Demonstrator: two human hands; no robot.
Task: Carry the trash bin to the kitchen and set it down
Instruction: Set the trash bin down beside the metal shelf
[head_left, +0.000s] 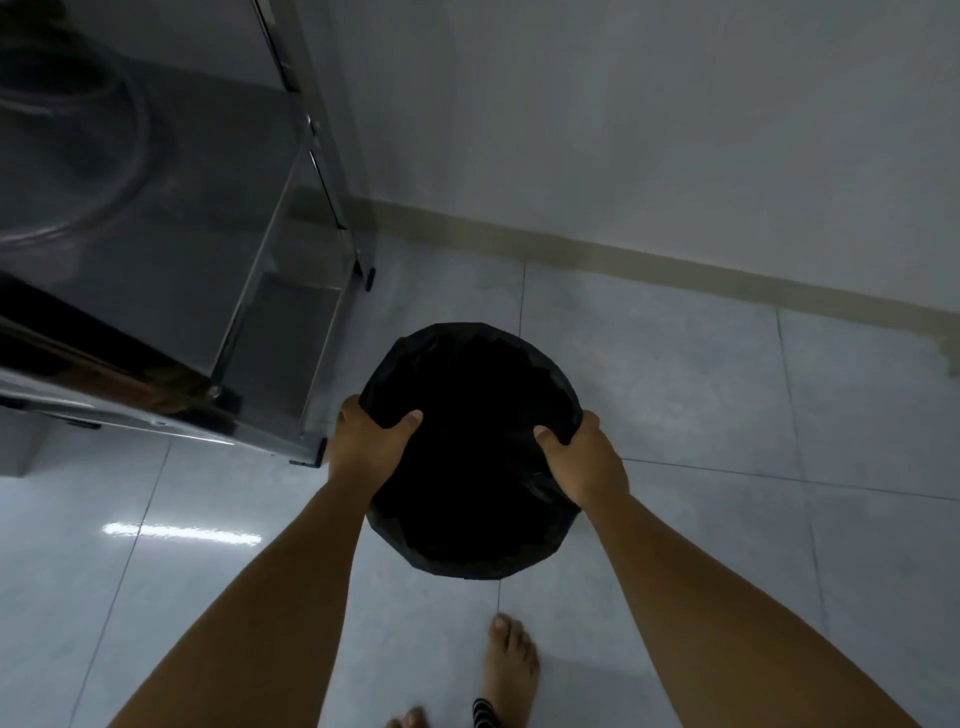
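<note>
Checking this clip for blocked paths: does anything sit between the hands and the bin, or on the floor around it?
Nothing visible. The left hand and right hand each grip the rim of the bin directly. The tiles ahead and right look bare; a metal rack stands close on the left.

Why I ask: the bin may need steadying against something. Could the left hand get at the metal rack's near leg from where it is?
Probably yes: the left hand sits close beside the rack leg with nothing between, but it is gripping the trash bin rim and would have to let go.
</note>
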